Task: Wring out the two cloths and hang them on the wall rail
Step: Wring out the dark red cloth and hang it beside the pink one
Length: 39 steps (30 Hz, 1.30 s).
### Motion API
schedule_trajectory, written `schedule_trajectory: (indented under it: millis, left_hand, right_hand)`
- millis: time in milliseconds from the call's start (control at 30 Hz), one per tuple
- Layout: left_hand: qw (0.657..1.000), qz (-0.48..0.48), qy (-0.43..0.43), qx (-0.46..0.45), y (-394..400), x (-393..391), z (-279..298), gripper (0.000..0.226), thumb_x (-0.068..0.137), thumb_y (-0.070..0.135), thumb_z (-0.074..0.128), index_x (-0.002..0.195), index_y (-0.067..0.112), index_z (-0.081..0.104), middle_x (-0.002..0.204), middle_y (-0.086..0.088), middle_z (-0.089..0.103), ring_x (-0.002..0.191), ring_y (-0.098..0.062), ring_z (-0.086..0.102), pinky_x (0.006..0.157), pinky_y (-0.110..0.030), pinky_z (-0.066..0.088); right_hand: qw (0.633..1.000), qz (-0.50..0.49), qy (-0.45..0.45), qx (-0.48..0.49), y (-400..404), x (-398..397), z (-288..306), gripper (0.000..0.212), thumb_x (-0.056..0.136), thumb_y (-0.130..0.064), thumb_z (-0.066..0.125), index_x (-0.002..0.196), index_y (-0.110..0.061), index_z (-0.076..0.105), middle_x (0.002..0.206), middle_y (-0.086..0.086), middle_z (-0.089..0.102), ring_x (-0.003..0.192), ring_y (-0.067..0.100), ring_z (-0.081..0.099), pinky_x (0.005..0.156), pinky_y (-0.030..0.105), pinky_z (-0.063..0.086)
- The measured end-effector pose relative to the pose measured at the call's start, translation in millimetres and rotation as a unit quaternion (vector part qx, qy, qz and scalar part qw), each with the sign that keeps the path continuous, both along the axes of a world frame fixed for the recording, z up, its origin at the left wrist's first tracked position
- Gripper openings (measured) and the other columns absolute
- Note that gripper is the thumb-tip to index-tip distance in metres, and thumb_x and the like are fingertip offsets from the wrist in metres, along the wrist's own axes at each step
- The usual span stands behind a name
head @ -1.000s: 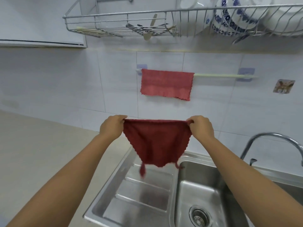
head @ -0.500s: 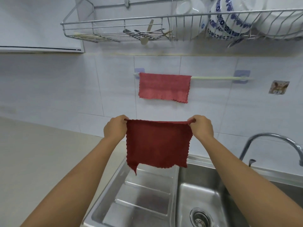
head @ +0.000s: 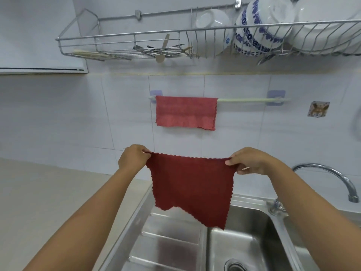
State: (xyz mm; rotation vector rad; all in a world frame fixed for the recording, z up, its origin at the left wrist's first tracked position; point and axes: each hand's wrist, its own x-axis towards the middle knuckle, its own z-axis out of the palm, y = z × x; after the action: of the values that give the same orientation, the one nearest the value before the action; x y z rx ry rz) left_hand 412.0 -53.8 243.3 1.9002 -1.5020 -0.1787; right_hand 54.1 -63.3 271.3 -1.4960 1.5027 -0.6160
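Observation:
A dark red cloth (head: 192,187) hangs spread flat over the sink, stretched between both hands. My left hand (head: 132,159) pinches its top left corner and my right hand (head: 250,161) pinches its top right corner. A lighter red cloth (head: 185,112) is draped over the left half of the pale wall rail (head: 252,99) on the tiled wall, above and behind the held cloth. The rail's right half is bare.
A steel sink (head: 252,249) with a drainboard (head: 166,243) lies below. A curved tap (head: 332,177) stands at the right. A wire dish rack (head: 175,45) with bowls and utensils hangs above the rail. The beige counter (head: 48,202) stretches left.
The dark cloth's bunched lower corners have dropped and it now hangs flat. Both hands have shifted slightly right with it, and the view has tilted upward.

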Motion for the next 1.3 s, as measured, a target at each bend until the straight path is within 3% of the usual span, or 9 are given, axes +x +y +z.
schedule_trajectory:
  millis: [167,367,600,700,833,933,1033,1133,1300]
  left_hand:
    - [0.991,-0.047,0.126,-0.009,-26.5,-32.6,31.4,0.018,0.082,0.028,0.064,0.076,0.012,0.068,0.071,-0.002,0.072,0.067,-0.017,0.069,0.072,-0.033,0.054]
    - [0.971,-0.09,0.213,-0.053,-61.4,-82.3,74.9,0.018,0.082,0.031,0.065,0.076,0.014,0.062,0.069,-0.003,0.073,0.058,-0.016,0.069,0.056,-0.027,0.05]
    - [0.92,-0.187,0.337,-0.07,-105.3,-150.1,133.0,0.025,0.092,0.035,0.058,0.09,0.01,0.059,0.078,-0.01,0.074,0.06,-0.018,0.071,0.051,-0.026,0.054]
    - [0.893,-0.216,0.389,-0.063,-129.3,-180.7,154.2,0.026,0.094,0.036,0.054,0.096,0.011,0.056,0.084,-0.009,0.074,0.068,-0.019,0.073,0.054,-0.027,0.054]
    - [0.88,-0.231,0.405,-0.091,-172.9,-215.0,175.4,0.021,0.094,0.035,0.051,0.086,0.016,0.055,0.099,-0.011,0.07,0.085,-0.023,0.068,0.066,-0.034,0.057]
    - [0.943,-0.193,0.246,-0.115,-202.5,-226.2,174.2,0.024,0.091,0.041,0.053,0.099,0.018,0.056,0.111,-0.008,0.066,0.097,-0.025,0.063,0.085,-0.035,0.053]
    - [0.982,-0.141,0.002,-0.123,-215.8,-230.3,159.3,0.029,0.091,0.037,0.049,0.114,0.021,0.054,0.11,-0.007,0.065,0.098,-0.027,0.061,0.079,-0.031,0.045]
    - [0.965,-0.121,-0.145,-0.181,-223.5,-233.1,143.7,0.029,0.094,0.036,0.042,0.117,0.02,0.046,0.098,-0.006,0.069,0.088,-0.028,0.063,0.075,-0.032,0.035]
    - [0.942,-0.152,-0.201,-0.221,-226.4,-230.3,133.0,0.029,0.099,0.034,0.03,0.118,0.015,0.04,0.078,0.001,0.055,0.074,-0.027,0.062,0.084,-0.037,0.039]
  right_hand:
    - [0.986,-0.147,-0.019,-0.073,-15.5,-23.0,20.3,0.011,0.081,-0.016,0.073,0.082,-0.009,0.065,0.078,0.004,0.056,0.065,0.014,0.046,0.054,0.024,0.037]
    - [0.92,-0.261,-0.263,-0.127,-37.9,-46.8,44.4,0.01,0.085,-0.006,0.068,0.088,-0.007,0.058,0.069,0.006,0.051,0.052,0.014,0.046,0.041,0.02,0.044]
    - [0.808,-0.313,-0.444,-0.23,-88.1,-78.8,93.8,0.011,0.087,-0.002,0.064,0.097,0.001,0.064,0.093,0.018,0.065,0.07,0.024,0.067,0.066,0.03,0.06]
    - [0.826,-0.335,-0.342,-0.297,-114.2,-88.9,111.4,0.015,0.084,-0.013,0.069,0.095,-0.003,0.066,0.087,0.012,0.07,0.077,0.023,0.072,0.073,0.033,0.06]
    - [0.848,-0.343,-0.066,-0.398,-144.0,-99.6,121.3,0.017,0.084,-0.033,0.066,0.08,-0.016,0.066,0.08,-0.001,0.069,0.08,0.022,0.066,0.07,0.035,0.052]
    - [0.846,-0.295,0.123,-0.426,-161.6,-110.4,119.7,0.017,0.088,-0.036,0.057,0.088,-0.023,0.068,0.084,-0.002,0.066,0.078,0.021,0.059,0.066,0.029,0.043]
    - [0.811,-0.249,0.293,-0.441,-173.0,-114.8,107.1,0.02,0.091,-0.034,0.051,0.092,-0.022,0.068,0.086,0.001,0.069,0.081,0.023,0.06,0.081,0.036,0.043]
    - [0.721,-0.232,0.4,-0.516,-178.6,-115.3,91.6,0.02,0.095,-0.034,0.048,0.096,-0.02,0.062,0.081,-0.003,0.068,0.084,0.021,0.06,0.092,0.039,0.03]
    - [0.692,-0.229,0.456,-0.511,-186.6,-114.6,82.2,0.034,0.099,-0.04,0.034,0.096,-0.017,0.059,0.086,-0.001,0.066,0.092,0.022,0.059,0.098,0.041,0.024]
